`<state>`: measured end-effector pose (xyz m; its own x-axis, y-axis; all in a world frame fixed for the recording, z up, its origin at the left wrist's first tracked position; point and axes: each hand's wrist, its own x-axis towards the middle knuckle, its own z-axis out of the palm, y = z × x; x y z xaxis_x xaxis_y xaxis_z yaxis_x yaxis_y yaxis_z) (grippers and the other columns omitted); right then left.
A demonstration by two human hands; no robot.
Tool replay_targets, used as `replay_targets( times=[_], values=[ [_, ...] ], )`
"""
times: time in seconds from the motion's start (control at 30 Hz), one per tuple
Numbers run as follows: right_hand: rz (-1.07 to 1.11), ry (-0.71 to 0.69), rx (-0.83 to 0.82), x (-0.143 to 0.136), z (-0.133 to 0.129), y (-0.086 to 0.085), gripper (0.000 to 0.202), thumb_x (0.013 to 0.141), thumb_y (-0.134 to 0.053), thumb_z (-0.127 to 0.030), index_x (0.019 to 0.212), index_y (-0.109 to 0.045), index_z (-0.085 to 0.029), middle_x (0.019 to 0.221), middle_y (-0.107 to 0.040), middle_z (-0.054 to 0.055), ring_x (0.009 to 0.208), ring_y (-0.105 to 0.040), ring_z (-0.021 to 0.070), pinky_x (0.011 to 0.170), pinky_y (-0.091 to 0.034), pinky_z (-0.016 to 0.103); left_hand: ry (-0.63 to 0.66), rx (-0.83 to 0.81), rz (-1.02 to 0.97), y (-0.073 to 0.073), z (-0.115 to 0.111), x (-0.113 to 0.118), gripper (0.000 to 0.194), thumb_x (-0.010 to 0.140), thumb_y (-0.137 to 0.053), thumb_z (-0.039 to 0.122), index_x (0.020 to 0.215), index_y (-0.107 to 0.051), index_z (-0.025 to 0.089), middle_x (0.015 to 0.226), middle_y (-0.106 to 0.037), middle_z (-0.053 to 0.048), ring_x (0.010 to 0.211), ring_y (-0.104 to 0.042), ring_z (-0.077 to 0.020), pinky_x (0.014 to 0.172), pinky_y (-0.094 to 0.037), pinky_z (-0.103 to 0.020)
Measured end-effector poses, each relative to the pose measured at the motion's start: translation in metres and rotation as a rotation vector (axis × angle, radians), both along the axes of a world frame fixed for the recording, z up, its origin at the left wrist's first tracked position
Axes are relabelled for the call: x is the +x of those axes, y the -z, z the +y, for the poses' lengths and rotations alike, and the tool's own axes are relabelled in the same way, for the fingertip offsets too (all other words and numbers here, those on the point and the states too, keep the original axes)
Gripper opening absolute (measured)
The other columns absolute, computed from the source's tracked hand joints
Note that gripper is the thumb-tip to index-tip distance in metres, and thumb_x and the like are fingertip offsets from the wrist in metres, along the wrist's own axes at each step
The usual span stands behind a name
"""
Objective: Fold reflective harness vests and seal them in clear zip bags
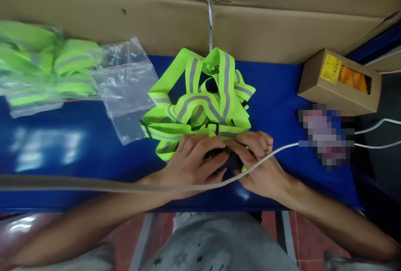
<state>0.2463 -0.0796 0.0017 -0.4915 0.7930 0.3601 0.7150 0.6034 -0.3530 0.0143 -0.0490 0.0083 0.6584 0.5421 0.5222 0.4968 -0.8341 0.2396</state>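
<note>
A heap of neon-green webbing straps with grey reflective stripes, like a reflective harness (200,108), lies in front of me on the blue tabletop. My left hand (197,158) and my right hand (258,158) meet at its near edge. Both have bent fingers closed on a dark part of the strapping, perhaps a buckle, which they mostly hide. A black slider (212,127) sits on the strap just beyond my fingers. Another dark slider (145,129) shows at the heap's left end. A white cable (266,159) passes in front of both wrists, close to the camera.
Clear zip bags (125,83) lie left of the heap, beside bagged green straps (75,70). At the right stands a cardboard box (332,95) with orange contents, near a pixelated object (327,135). Cardboard (140,20) walls the back of the blue table (103,154).
</note>
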Motion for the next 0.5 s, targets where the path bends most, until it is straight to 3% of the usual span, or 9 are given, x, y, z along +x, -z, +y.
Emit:
replay_targets(
  times=[0.17, 0.3, 0.5],
  values=[
    [-0.004, -0.013, -0.021, -0.001, -0.001, -0.004, 0.035, 0.095, -0.062, -0.023, 0.13, -0.059, -0.023, 0.115, -0.067, 0.01, 0.112, -0.063, 0.0306, 0.094, -0.041, 0.047, 0.094, -0.034, -0.074, 0.0, 0.0, -0.001, 0.021, 0.095, -0.07, 0.027, 0.114, -0.069, 0.02, 0.107, -0.072, -0.008, 0.1, -0.066, -0.0235, 0.085, -0.052, -0.039],
    [-0.031, 0.022, -0.019, 0.005, 0.002, -0.003, 0.032, 0.096, -0.065, -0.028, 0.127, -0.059, -0.022, 0.116, -0.067, 0.01, 0.113, -0.063, 0.0307, 0.097, -0.04, 0.047, 0.077, -0.025, -0.054, -0.004, 0.005, -0.005, 0.025, 0.092, -0.075, 0.026, 0.116, -0.069, 0.018, 0.111, -0.07, -0.009, 0.103, -0.066, -0.0239, 0.087, -0.053, -0.038],
    [0.112, 0.226, 0.0, 0.025, 0.015, -0.009, 0.029, 0.096, -0.07, -0.034, 0.121, -0.059, -0.026, 0.115, -0.068, 0.009, 0.113, -0.066, 0.0324, 0.095, -0.043, 0.05, -0.103, -0.031, -0.137, -0.022, 0.022, -0.018, 0.028, 0.091, -0.076, 0.033, 0.114, -0.067, 0.021, 0.119, -0.064, -0.009, 0.114, -0.064, -0.0238, 0.098, -0.055, -0.039]
  ],
)
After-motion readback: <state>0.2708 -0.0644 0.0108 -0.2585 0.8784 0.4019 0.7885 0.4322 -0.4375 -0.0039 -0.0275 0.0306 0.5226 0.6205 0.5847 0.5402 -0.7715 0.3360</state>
